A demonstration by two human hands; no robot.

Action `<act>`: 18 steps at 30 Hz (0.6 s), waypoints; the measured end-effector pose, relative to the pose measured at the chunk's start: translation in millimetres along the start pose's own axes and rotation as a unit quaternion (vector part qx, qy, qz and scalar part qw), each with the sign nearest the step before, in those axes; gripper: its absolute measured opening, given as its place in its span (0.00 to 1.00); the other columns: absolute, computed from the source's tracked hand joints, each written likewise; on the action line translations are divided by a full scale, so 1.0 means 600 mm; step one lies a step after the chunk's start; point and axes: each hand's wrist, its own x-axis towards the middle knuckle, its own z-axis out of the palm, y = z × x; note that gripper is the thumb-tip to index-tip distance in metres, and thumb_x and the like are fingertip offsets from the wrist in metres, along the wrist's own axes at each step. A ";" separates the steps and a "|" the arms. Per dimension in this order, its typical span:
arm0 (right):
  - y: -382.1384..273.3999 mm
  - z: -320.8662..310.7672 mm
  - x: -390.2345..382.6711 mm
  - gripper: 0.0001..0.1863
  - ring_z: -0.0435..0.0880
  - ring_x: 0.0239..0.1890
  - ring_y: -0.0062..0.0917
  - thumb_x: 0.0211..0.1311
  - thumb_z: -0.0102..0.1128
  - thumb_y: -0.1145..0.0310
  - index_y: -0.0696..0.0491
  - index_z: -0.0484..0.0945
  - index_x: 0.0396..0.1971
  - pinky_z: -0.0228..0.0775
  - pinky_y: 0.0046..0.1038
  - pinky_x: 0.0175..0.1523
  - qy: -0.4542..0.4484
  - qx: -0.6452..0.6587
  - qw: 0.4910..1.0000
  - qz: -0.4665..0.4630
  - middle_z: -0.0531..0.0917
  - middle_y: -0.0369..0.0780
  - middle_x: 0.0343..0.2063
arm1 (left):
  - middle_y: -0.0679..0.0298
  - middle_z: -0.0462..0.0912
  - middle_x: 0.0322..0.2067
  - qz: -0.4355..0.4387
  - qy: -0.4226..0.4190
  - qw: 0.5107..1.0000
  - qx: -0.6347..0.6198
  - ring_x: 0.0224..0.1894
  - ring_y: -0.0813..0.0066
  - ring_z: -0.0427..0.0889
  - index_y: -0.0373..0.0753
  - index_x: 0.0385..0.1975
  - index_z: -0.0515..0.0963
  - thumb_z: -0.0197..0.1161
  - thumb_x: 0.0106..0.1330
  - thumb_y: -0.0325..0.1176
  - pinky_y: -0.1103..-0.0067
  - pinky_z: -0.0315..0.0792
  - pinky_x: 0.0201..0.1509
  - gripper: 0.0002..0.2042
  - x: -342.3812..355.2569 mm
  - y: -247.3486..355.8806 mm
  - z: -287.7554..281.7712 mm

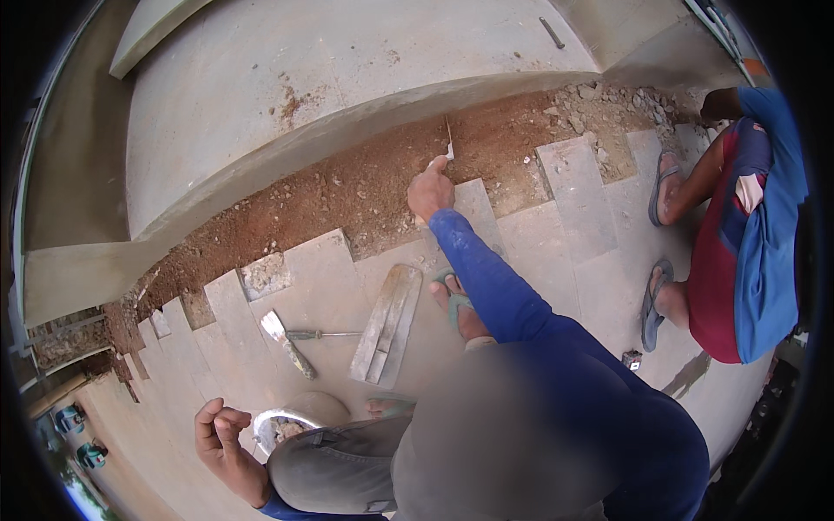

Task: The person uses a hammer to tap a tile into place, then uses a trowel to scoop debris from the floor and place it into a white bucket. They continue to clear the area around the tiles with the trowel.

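Observation:
Stretched toward the band of reddish soil and rubble [382, 200] is my right hand [432, 187], fingers closed on a thin pale strip [449, 139] beside the step face. At the lower left my left hand [228, 438] hangs empty with loosely curled fingers apart, next to a bucket [282, 425] holding debris. On the paved tiles [539, 247], whose upper edge is stepped, lie a long metal float [378, 339], a putty knife [287, 343] and a screwdriver [308, 334], all between my two hands.
A concrete step [365, 43] spans the top, with a small metal bar [550, 32] on it. A co-worker in blue and maroon [738, 243] crouches at the right in sandals. Two teal power tools [69, 418] sit at the far left. A small object [632, 359] lies near the co-worker.

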 end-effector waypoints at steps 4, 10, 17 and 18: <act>-0.031 0.072 -0.068 0.36 0.84 0.42 0.57 0.65 0.53 0.67 0.69 0.49 0.65 0.75 0.51 0.51 -0.067 -0.057 0.995 -0.044 0.84 0.61 0.36 | 0.65 0.78 0.30 -0.021 0.026 0.996 -0.082 0.35 0.77 0.79 0.32 0.53 0.74 0.54 0.78 0.44 0.81 0.73 0.41 0.18 0.007 -0.033 -0.022; -0.063 0.049 -0.101 0.36 0.85 0.42 0.56 0.66 0.52 0.66 0.69 0.50 0.66 0.76 0.50 0.51 -0.078 -0.042 0.995 -0.056 0.85 0.60 0.36 | 0.62 0.79 0.41 -0.184 0.184 0.957 -0.128 0.43 0.70 0.79 0.33 0.57 0.73 0.59 0.74 0.48 0.73 0.73 0.48 0.24 0.060 -0.244 0.038; -0.044 0.081 -0.100 0.40 0.86 0.40 0.54 0.66 0.53 0.63 0.71 0.46 0.67 0.76 0.52 0.50 -0.133 -0.138 0.978 -0.084 0.85 0.61 0.35 | 0.49 0.80 0.53 -0.156 0.245 0.953 0.086 0.56 0.60 0.79 0.28 0.59 0.72 0.57 0.75 0.42 0.68 0.71 0.61 0.23 -0.058 -0.434 0.216; -0.044 0.098 -0.116 0.40 0.86 0.40 0.55 0.66 0.54 0.63 0.72 0.46 0.67 0.75 0.52 0.50 -0.133 -0.122 0.978 -0.101 0.84 0.62 0.36 | 0.49 0.80 0.53 -0.151 0.248 0.953 0.090 0.56 0.60 0.79 0.27 0.59 0.72 0.57 0.75 0.40 0.70 0.71 0.60 0.23 -0.058 -0.431 0.236</act>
